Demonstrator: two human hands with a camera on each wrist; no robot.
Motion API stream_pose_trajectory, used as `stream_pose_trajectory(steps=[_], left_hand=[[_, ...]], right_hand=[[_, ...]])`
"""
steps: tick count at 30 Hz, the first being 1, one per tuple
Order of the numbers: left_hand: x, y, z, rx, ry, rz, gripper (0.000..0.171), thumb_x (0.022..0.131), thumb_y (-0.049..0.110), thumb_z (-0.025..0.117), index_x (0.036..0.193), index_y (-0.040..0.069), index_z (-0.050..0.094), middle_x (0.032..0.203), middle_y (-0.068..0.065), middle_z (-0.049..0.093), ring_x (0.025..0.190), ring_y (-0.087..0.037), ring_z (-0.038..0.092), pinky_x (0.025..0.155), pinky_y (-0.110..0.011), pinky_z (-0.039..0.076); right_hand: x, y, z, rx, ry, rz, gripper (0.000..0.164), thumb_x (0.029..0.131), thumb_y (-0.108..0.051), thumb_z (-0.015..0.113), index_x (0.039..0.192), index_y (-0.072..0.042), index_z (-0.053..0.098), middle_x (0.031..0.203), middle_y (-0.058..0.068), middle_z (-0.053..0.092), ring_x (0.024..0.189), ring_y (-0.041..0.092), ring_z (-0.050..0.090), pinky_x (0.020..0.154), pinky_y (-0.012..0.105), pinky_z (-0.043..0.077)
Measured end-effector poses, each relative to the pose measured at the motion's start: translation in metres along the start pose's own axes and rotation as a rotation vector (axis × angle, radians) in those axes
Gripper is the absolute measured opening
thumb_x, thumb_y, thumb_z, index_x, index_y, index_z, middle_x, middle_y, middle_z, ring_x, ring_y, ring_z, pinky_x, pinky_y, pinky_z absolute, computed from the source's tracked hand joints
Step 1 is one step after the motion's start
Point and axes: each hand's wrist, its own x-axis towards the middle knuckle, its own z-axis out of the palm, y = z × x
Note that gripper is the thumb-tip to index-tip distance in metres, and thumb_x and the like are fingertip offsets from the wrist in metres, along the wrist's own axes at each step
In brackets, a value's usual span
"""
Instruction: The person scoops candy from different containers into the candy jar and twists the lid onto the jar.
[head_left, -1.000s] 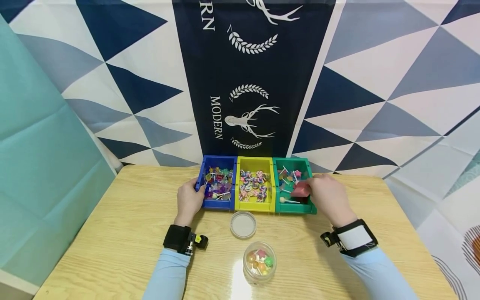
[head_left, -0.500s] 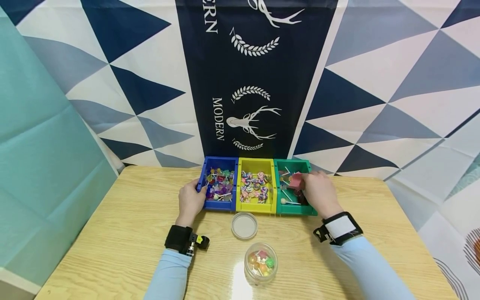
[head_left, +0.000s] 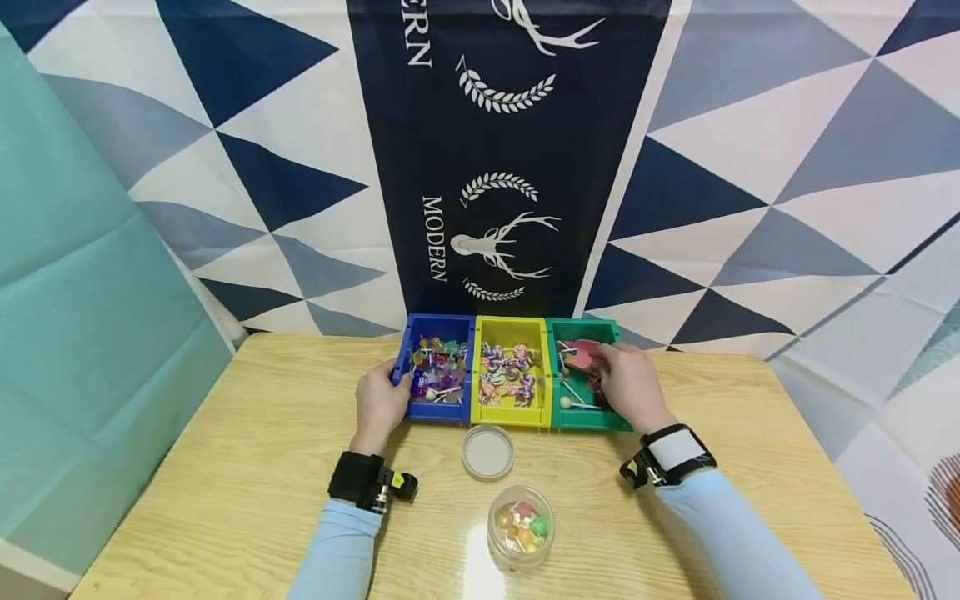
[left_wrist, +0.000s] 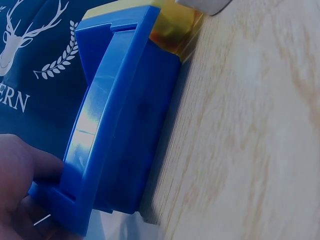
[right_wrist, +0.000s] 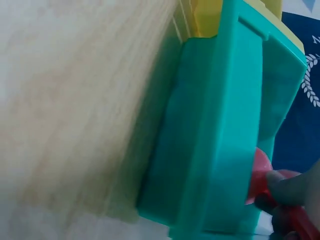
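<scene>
My left hand (head_left: 381,403) grips the left wall of the blue bin (head_left: 441,410), thumb over its rim in the left wrist view. Mixed small candies and lollipops fill that bin. Inside the green bin (head_left: 592,420), my right hand (head_left: 628,379) holds a small red scoop (head_left: 582,355) among lollipops (head_left: 576,403). The right wrist view shows the scoop (right_wrist: 259,172) just behind the green wall, its handle in the fingers. What lies in the scoop is hidden there.
Between those two stands a yellow bin (head_left: 513,417) of swirl lollipops. In front of it a round lid (head_left: 487,452) lies on the wooden table (head_left: 247,467). Nearer stands a clear open jar (head_left: 521,527) with colourful candies. A patterned cloth (head_left: 495,133) hangs behind.
My right hand has moved left and toward the back within the green bin, carrying the scoop through the lollipops. The left hand stays on the blue bin.
</scene>
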Motion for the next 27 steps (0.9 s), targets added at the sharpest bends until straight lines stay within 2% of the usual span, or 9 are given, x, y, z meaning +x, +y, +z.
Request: stream_pose_trajectory(steps=[10,16,20,23,27], left_hand=[[-0.002,-0.001,0.000,-0.001,0.013,0.011,0.036,0.095,0.015,0.068,0.127,-0.001,0.067,0.115,-0.022,0.069,0.105,-0.038,0.067,0.088,-0.052,0.053],[-0.002,0.000,0.000,-0.002,0.015,0.019,0.036,0.095,0.015,0.068,0.127,-0.001,0.066,0.115,-0.022,0.069,0.104,-0.038,0.067,0.086,-0.052,0.054],[-0.002,0.000,-0.001,-0.004,0.016,0.030,0.036,0.095,0.014,0.068,0.127,-0.001,0.067,0.114,-0.022,0.070,0.103,-0.038,0.068,0.086,-0.052,0.054],[-0.002,0.001,-0.001,0.001,0.021,0.032,0.035,0.095,0.015,0.068,0.126,0.000,0.067,0.112,-0.022,0.070,0.102,-0.038,0.068,0.085,-0.052,0.054],[-0.002,0.001,0.000,0.012,0.026,0.027,0.035,0.095,0.015,0.068,0.126,0.000,0.067,0.113,-0.022,0.070,0.103,-0.038,0.067,0.086,-0.052,0.054]], right_hand=[[-0.001,-0.001,0.006,-0.001,-0.005,0.028,0.015,0.088,-0.001,0.072,0.103,0.000,0.073,0.093,0.017,0.070,0.084,0.033,0.060,0.075,0.049,0.051],[-0.009,0.001,0.000,0.091,0.077,0.059,0.013,0.091,-0.003,0.071,0.103,-0.001,0.074,0.091,0.017,0.070,0.081,0.032,0.057,0.071,0.046,0.046],[-0.012,0.001,0.001,0.138,0.142,0.080,0.013,0.090,-0.004,0.073,0.102,-0.001,0.074,0.088,0.016,0.070,0.077,0.029,0.052,0.066,0.040,0.038],[-0.010,0.000,0.005,0.125,0.159,0.067,0.012,0.088,-0.002,0.075,0.100,-0.001,0.075,0.087,0.016,0.071,0.076,0.029,0.051,0.068,0.038,0.034],[-0.004,-0.003,0.009,0.072,0.139,0.036,0.012,0.087,-0.002,0.075,0.099,-0.001,0.075,0.088,0.015,0.072,0.076,0.028,0.051,0.071,0.039,0.032]])
